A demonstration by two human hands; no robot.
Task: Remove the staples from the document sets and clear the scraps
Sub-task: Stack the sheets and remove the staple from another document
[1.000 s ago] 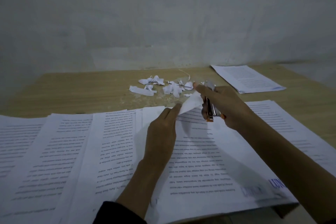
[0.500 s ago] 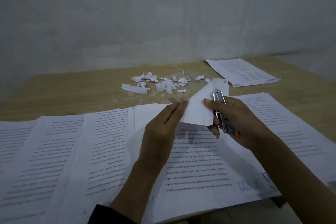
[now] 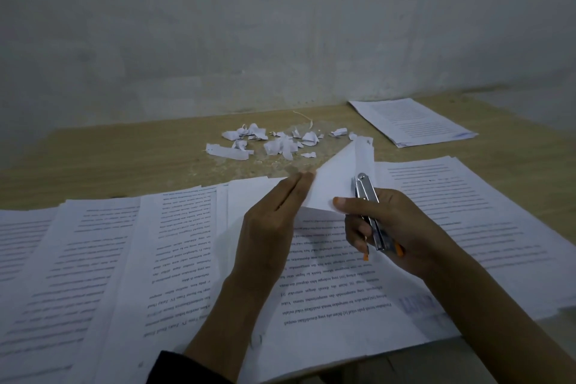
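A wooden table (image 3: 109, 162) holds printed pages (image 3: 174, 259) along its near side. The left hand (image 3: 268, 227) lies flat on the middle page, fingers straight, touching its folded-up corner (image 3: 336, 184). The right hand (image 3: 405, 227) grips a metal tool (image 3: 367, 196), thumb on that corner. Small paper scraps (image 3: 274, 143) lie farther back.

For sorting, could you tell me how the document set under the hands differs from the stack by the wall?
The near set has one corner folded up; the far stack lies flat. The near set overlaps neighbouring papers; the far stack sits apart. Both are printed pages.
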